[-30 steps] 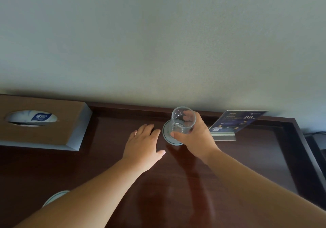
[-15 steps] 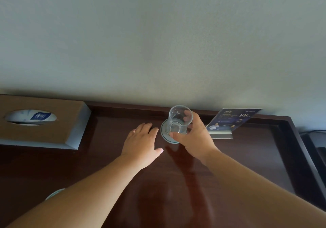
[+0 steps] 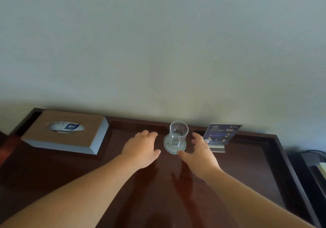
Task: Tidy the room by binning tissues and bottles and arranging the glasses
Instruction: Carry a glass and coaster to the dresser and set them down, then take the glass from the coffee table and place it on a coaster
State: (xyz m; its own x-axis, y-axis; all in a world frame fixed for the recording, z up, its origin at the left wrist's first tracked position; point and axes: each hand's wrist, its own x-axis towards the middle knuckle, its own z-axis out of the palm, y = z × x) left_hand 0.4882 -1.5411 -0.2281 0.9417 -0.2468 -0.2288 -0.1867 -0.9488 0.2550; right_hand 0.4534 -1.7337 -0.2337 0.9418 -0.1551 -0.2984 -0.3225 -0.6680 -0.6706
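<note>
A clear drinking glass [image 3: 178,134] stands upright on a round white coaster [image 3: 169,148] near the back rail of the dark wooden table [image 3: 247,171]. My right hand [image 3: 201,152] hovers just right of the glass with fingers spread, holding nothing and apart from the glass. My left hand [image 3: 142,147] rests palm down on the table just left of the coaster, fingers loosely apart.
A brown tissue box [image 3: 65,132] with a white tissue pack showing in its slot sits at the back left. A dark blue card in a stand [image 3: 220,136] leans right behind my right hand. The table's raised rim [image 3: 282,157] runs along the right.
My right hand has let go of the glass and drawn back to its right. The glass now stands alone on the coaster. The camera view has shifted left.
</note>
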